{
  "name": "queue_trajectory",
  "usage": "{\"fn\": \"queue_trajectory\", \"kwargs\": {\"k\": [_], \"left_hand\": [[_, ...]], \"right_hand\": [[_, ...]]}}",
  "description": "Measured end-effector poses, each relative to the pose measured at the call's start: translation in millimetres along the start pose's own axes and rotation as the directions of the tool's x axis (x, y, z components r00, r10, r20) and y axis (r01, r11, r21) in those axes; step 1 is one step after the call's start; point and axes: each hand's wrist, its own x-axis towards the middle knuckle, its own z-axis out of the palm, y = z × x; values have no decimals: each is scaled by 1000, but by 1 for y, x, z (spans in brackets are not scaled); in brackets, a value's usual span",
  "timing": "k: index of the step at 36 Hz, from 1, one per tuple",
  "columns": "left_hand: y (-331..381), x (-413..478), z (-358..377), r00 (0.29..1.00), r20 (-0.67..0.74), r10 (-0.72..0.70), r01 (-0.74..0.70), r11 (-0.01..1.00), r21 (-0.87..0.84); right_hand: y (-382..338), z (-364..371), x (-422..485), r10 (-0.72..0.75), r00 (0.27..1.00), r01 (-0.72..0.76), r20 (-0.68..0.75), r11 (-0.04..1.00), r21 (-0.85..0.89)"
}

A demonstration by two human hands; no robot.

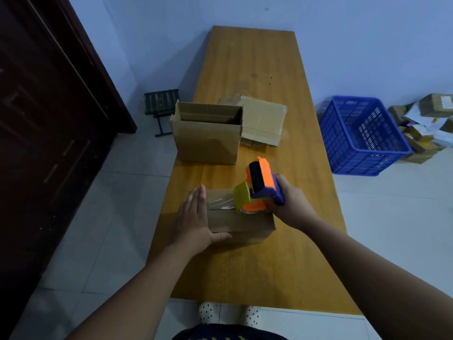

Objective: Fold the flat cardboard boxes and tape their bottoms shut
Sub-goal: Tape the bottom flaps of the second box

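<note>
Your flat left hand [195,217] steadies the small brown cardboard box [241,223]; your right hand [288,201] grips the orange-and-purple plastic tape dispenser [257,190] on its top seam.

The table [257,65] is smooth wood with a soft sheen. On it, the near box [245,224], the open box [208,141] and the flat sheets [264,119] are matt brown cardboard. The clear tape [220,201] on the near box shines. The tape dispenser [263,182] is glossy plastic. Right of the table, the crate [355,163] is perforated plastic.
</note>
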Motion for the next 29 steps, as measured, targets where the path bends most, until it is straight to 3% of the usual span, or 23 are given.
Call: {"fn": "queue_trajectory", "kwargs": {"k": [7,17,21,29], "left_hand": [[-1,-1,2,1000,-9,6,-5,1000,28],[-5,0,3,998,-6,56,-56,994,93],[-6,1,2,998,20,51,-53,992,112],[-4,1,3,999,33,38,-41,991,126]], "right_hand": [[-10,-11,3,-87,996,92,34,973,-212],[-4,-31,2,-125,992,118,6,925,-360],[-2,-25,2,-106,993,88,-42,948,-306],[16,-9,-10,59,991,-46,-119,993,106]]}}
